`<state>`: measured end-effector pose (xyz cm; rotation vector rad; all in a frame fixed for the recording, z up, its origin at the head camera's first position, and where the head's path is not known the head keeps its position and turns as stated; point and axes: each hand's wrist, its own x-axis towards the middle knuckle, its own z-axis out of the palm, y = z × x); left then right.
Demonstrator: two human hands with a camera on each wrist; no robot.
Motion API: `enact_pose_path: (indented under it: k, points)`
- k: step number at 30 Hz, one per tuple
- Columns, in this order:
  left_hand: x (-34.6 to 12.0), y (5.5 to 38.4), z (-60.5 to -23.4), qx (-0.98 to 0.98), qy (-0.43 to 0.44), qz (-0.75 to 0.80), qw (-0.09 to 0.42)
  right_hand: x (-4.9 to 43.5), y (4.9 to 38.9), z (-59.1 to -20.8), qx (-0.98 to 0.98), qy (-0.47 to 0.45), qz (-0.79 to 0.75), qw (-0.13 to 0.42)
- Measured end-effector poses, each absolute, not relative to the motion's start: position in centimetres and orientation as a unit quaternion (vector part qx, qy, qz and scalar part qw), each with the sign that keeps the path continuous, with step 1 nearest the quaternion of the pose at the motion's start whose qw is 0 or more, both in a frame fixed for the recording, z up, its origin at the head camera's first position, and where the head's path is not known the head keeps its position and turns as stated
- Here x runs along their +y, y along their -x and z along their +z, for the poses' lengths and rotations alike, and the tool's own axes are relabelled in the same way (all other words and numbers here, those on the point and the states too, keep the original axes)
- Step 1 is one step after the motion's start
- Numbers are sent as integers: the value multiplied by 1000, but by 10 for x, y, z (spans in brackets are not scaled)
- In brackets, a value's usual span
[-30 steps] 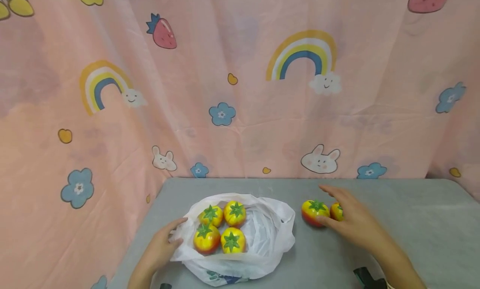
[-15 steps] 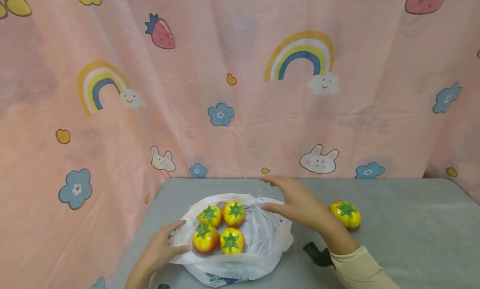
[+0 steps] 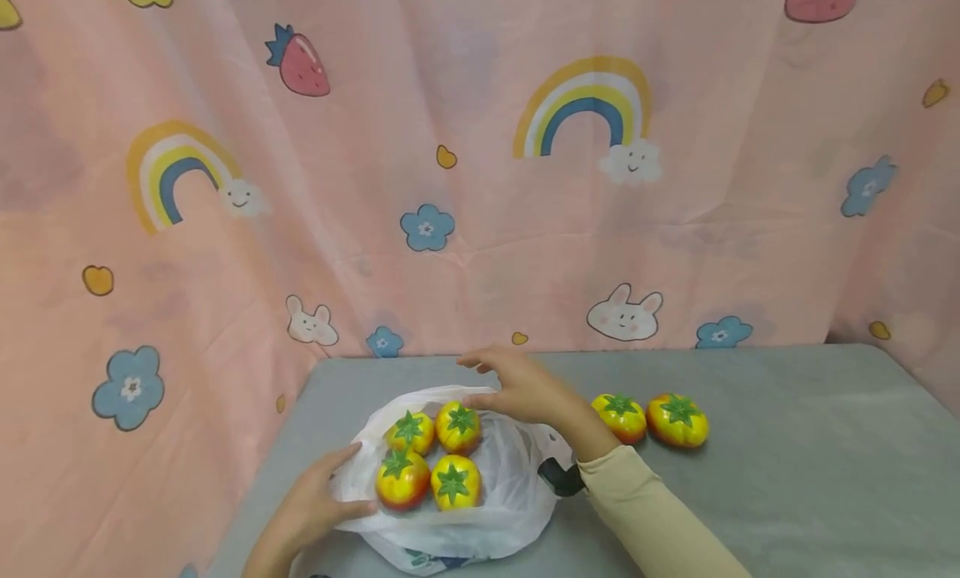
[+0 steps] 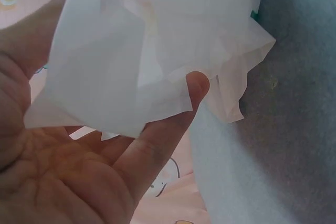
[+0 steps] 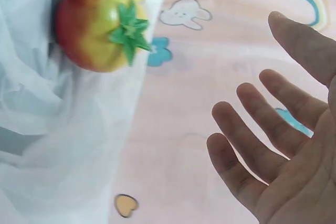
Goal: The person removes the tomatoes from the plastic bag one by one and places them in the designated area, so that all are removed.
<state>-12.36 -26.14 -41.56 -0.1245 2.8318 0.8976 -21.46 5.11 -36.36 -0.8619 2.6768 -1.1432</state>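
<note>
A white plastic bag (image 3: 517, 528) stands with its mouth wide open. Several yellow-and-red tomatoes (image 3: 456, 480) with green star-shaped tops sit inside. At the bag's left rim is my left hand (image 3: 309, 496), thumb and fingers spread apart. The left wrist view shows the thin bag edge (image 4: 105, 77) hanging against its loosely extended fingers. Above the bag's far side, my right hand (image 3: 525, 386) holds nothing. Its spread fingers (image 5: 249, 142) show in the right wrist view, apart from the nearest tomato (image 5: 100, 27).
Two more tomatoes, one (image 3: 622, 419) partly behind the right wrist and another (image 3: 677, 421) beside it, lie right of the bag on the grey table (image 3: 810, 461). A pink patterned curtain (image 3: 495, 294) hangs behind the table's far edge.
My right hand has left the nearer loose tomato and moved left to above the bag. Both loose tomatoes stay on the table. The left hand keeps its place at the rim.
</note>
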Motion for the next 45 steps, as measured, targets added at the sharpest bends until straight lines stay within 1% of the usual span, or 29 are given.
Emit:
enact_pose_path:
  k: [11,20,29,36,45]
  points:
    - [-259,123,-416,953,42,287,90,38,221,-404,868,305,-371,125]
    - [-259,124,-415,956,44,276,90,32,222,-416,859,334,-360,145]
    - [-262,123,-417,956,39,278,82,30,225,-420,867,337,-334,155]
    - [-263,122,-416,957,31,278,77,34,221,-418,872,332,-326,152]
    - [-261,124,-418,957,46,271,88,31,219,-425,887,292,-329,138]
